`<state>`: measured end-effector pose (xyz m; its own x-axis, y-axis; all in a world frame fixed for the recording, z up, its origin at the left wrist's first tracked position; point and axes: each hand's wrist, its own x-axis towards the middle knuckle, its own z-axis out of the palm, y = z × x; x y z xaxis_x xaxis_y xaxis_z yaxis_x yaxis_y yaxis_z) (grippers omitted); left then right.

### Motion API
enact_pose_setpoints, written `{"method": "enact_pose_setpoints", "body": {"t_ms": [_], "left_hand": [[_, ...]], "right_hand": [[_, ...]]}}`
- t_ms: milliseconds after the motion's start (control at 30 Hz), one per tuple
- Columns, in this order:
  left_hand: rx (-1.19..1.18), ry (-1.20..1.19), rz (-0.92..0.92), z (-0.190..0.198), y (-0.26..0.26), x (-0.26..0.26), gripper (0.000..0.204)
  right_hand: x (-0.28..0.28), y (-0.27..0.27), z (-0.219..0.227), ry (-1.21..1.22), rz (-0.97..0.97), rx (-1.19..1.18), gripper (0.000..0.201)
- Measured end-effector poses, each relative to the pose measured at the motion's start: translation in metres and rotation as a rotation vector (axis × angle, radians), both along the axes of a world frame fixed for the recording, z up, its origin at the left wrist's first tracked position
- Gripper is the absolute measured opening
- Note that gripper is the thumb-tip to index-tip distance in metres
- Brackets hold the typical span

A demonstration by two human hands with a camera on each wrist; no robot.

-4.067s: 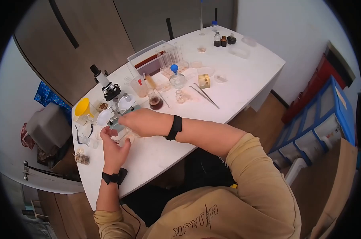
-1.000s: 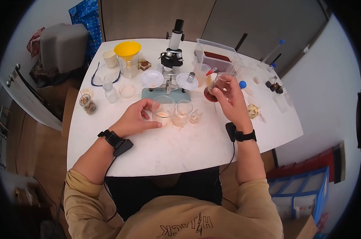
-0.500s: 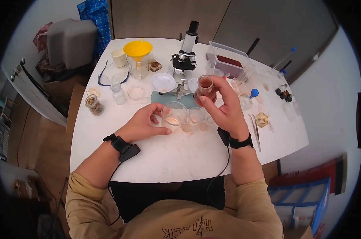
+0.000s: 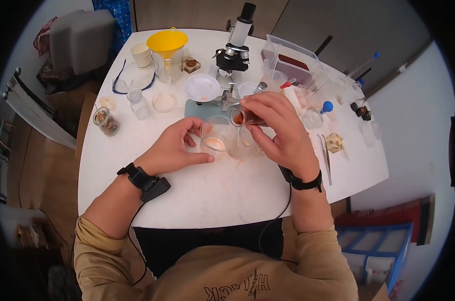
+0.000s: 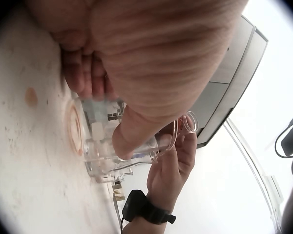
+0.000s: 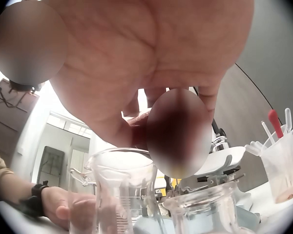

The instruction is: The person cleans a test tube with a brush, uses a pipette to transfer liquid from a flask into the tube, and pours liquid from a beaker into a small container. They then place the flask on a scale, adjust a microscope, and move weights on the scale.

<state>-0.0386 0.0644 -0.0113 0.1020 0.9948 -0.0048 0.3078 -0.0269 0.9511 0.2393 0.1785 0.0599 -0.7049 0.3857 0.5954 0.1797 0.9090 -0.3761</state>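
My right hand [image 4: 282,133] grips a conical flask [image 4: 239,118] of reddish-brown liquid. The flask lies tipped almost sideways, its mouth facing left at the rim of a glass beaker [image 4: 220,131]. My left hand [image 4: 172,148] cups the beaker's left side, thumb in front and fingers behind. In the left wrist view, the left thumb [image 5: 129,134] crosses the glass. A pale orange patch shows at the beaker's bottom. Beside it stands a smaller glass vessel [image 4: 243,144], partly hidden by the right hand. The right wrist view shows graduation marks on clear glass below the palm.
Behind the beaker stand a balance with a white pan [image 4: 202,88] and a microscope [image 4: 237,42]. A yellow funnel [image 4: 167,42], goggles [image 4: 121,83] and a jar [image 4: 106,122] are at left. Tweezers [image 4: 326,158] and a round flask [image 4: 312,119] lie to the right.
The right hand took the conical flask from the table, brought it left and tipped it from upright towards the beaker. The left hand moved from near the balance to the beaker and has stayed there.
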Motion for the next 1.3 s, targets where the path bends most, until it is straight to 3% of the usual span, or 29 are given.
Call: {"method": "enact_pose_setpoints", "body": {"t_ms": [67,167,1300], "left_hand": [[0.0,0.002,0.002,0.0,0.0,0.001,0.071],[0.003,0.012,0.001,-0.001,0.001,0.0,0.071],[0.075,-0.024,-0.031,-0.013,0.002,-0.003,0.077]], "right_hand": [[0.0,0.0,0.004,-0.037,0.001,0.158,0.052],[0.0,0.001,0.004,-0.062,-0.003,0.206,0.051],[-0.005,-0.013,0.001,-0.105,-0.079,0.532,0.052]]}}
